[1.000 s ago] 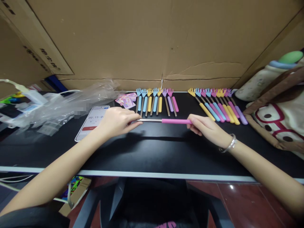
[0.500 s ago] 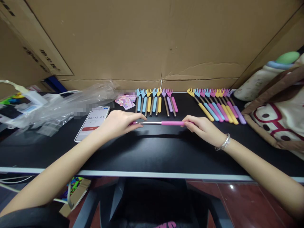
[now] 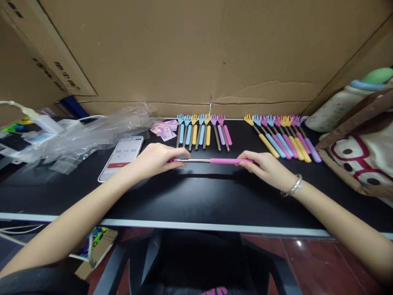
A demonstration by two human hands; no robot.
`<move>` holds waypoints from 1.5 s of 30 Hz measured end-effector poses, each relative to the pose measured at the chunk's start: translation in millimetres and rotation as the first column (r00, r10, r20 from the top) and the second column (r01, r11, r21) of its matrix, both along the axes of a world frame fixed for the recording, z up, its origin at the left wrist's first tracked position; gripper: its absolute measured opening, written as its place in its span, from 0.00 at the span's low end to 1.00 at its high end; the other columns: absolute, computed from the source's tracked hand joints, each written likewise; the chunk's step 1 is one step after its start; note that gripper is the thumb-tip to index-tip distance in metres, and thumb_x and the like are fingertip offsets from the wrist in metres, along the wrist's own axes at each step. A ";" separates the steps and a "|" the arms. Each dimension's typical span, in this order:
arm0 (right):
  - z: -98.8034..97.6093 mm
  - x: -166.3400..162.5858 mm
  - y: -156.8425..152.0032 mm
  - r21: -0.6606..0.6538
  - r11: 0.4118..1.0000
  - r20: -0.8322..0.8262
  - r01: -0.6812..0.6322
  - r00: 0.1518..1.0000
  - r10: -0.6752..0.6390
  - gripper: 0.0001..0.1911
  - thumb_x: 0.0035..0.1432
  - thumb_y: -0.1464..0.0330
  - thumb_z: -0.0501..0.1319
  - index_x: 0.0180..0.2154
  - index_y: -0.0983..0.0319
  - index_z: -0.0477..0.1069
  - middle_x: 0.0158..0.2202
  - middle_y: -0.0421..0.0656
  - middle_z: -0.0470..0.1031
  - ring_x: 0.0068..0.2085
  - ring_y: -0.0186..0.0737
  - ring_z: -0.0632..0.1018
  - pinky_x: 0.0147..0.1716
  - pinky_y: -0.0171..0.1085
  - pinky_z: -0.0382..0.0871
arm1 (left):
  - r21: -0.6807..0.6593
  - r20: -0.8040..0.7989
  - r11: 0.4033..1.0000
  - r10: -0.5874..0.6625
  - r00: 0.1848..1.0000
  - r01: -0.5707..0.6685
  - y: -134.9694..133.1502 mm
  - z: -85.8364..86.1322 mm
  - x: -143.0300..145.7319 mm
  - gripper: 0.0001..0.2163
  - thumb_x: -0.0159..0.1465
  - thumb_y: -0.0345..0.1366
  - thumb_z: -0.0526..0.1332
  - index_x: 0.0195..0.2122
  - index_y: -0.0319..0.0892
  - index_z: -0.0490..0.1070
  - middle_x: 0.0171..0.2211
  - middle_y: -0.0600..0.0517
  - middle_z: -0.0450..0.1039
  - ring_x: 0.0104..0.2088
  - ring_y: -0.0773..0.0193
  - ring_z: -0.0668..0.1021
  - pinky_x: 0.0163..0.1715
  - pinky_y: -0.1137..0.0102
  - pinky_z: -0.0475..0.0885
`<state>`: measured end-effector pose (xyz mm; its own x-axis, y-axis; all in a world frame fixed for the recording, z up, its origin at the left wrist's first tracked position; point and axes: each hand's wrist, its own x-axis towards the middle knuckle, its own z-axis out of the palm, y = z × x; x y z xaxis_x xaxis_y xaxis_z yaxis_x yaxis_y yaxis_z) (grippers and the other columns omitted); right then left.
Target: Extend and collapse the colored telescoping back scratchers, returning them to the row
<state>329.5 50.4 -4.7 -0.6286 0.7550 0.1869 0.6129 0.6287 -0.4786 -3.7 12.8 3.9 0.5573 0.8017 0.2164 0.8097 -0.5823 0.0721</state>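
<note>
A pink back scratcher [image 3: 224, 161] with a metal rod is held level above the black desk, between both hands. My left hand [image 3: 156, 159] pinches its head end, whose claw is mostly hidden by the fingers. The far end of the pink handle is between the fingers of my right hand [image 3: 260, 166]. Behind it, several back scratcher heads with metal rods [image 3: 218, 137] lie beside loose coloured handles [image 3: 227, 135]. To the right, a row of whole back scratchers [image 3: 287, 143] in yellow, blue, pink and purple lies slanted.
A phone [image 3: 123, 155] with a timer lies left of my left hand, near a clear plastic bag [image 3: 92, 135] and small printed cards [image 3: 166, 130]. At right stand a cloth bag [image 3: 353, 159] and a bottle [image 3: 337, 102]. Cardboard [image 3: 196, 53] walls the back.
The view has shifted slightly. Both hands keep the same grip on the pink back scratcher, and no other object has visibly moved.
</note>
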 end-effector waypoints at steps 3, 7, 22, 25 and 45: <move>0.0 0.2 -0.1 0.003 1.000 0.009 -0.001 1.000 0.000 0.17 0.64 0.55 0.51 0.33 0.60 0.70 0.20 0.39 0.70 0.21 0.35 0.69 0.25 0.34 0.60 | -0.003 -0.019 1.000 0.017 1.000 -0.017 0.6 0.6 1.3 0.12 0.68 0.48 0.58 0.45 0.48 0.74 0.28 0.55 0.78 0.25 0.66 0.76 0.27 0.75 0.59; 1.2 1.2 1.1 0.016 1.000 0.022 -0.003 1.000 0.002 0.18 0.65 0.55 0.51 0.33 0.59 0.71 0.21 0.39 0.70 0.21 0.35 0.69 0.25 0.34 0.59 | -0.026 -0.054 0.999 0.030 0.998 -0.032 0.5 3.1 1.6 0.11 0.67 0.46 0.59 0.45 0.48 0.74 0.27 0.56 0.77 0.25 0.66 0.76 0.27 0.75 0.59; 2.6 17.9 11.6 0.047 0.999 0.219 0.005 0.976 -0.016 0.19 0.66 0.52 0.47 0.39 0.57 0.68 0.26 0.40 0.74 0.25 0.38 0.73 0.27 0.34 0.59 | -0.152 -0.198 0.984 0.057 0.979 -0.088 2.4 6.3 -7.8 0.11 0.64 0.41 0.56 0.47 0.50 0.69 0.28 0.56 0.74 0.26 0.64 0.75 0.25 0.74 0.57; 1.5 18.6 11.7 0.004 1.000 0.247 0.001 0.969 -0.002 0.17 0.66 0.52 0.48 0.40 0.57 0.65 0.26 0.38 0.73 0.25 0.38 0.73 0.27 0.34 0.59 | -0.168 -0.203 0.982 0.048 0.978 -0.083 0.9 6.9 -7.7 0.11 0.64 0.39 0.56 0.47 0.48 0.67 0.27 0.56 0.73 0.25 0.64 0.74 0.24 0.74 0.57; -1.4 18.9 11.4 0.091 0.990 0.303 -0.110 0.950 0.078 0.16 0.65 0.54 0.52 0.37 0.58 0.69 0.32 0.42 0.74 0.29 0.37 0.73 0.29 0.35 0.61 | -0.149 -0.145 0.989 -0.042 0.989 0.020 1.5 3.3 -14.2 0.12 0.66 0.39 0.55 0.48 0.50 0.73 0.42 0.52 0.69 0.36 0.65 0.75 0.32 0.73 0.66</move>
